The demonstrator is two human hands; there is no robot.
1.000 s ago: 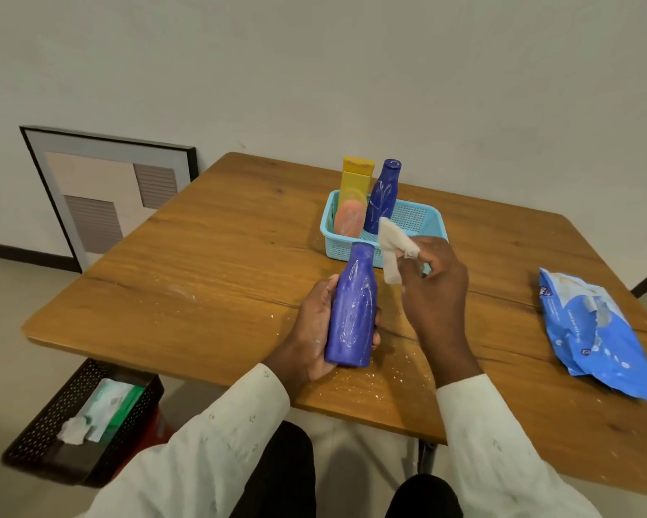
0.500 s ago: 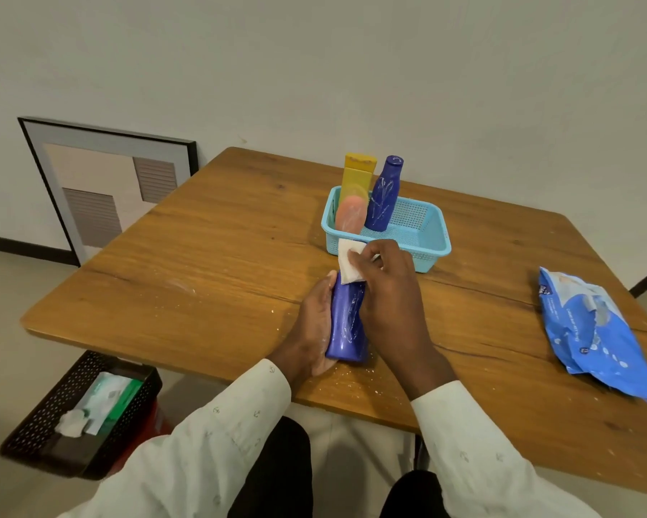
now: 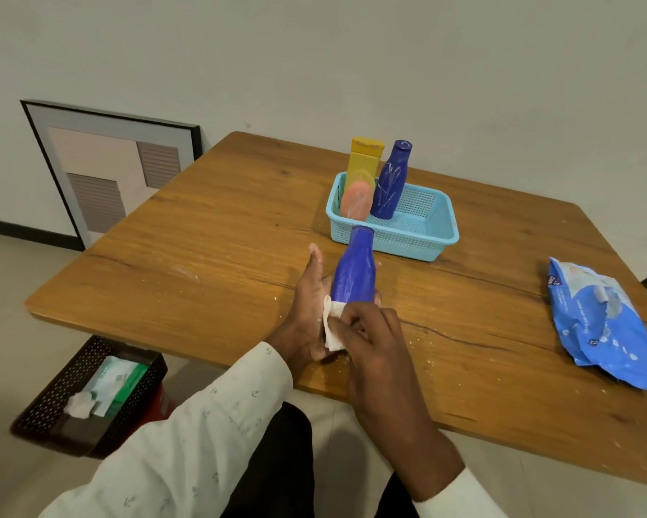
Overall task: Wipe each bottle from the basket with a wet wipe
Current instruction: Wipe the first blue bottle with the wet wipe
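Observation:
A blue bottle (image 3: pixel 353 271) leans neck-away over the wooden table (image 3: pixel 209 263), and my left hand (image 3: pixel 308 304) grips it from behind, fingertips showing on its right side. My right hand (image 3: pixel 374 342) pinches a white wet wipe (image 3: pixel 331 325) against the bottle's lower end, hiding the base. Just beyond stands the light blue basket (image 3: pixel 419 243). It holds a yellow bottle (image 3: pixel 364 160), a pink bottle (image 3: pixel 356 201) and a second blue bottle (image 3: pixel 391 185) streaked with white marks.
A blue wet wipe pack (image 3: pixel 609 323) lies on the table at the right. White crumbs dot the tabletop near my hands. On the floor at the left sits a black basket (image 3: pixel 52 398) holding a green-and-white pack and a crumpled wipe. A framed picture (image 3: pixel 109 170) leans on the wall.
My right hand has dragged the wipe from the bottle's neck down to its lower end. The bottle's upper body now shows fewer white streaks. My left hand keeps hold of it.

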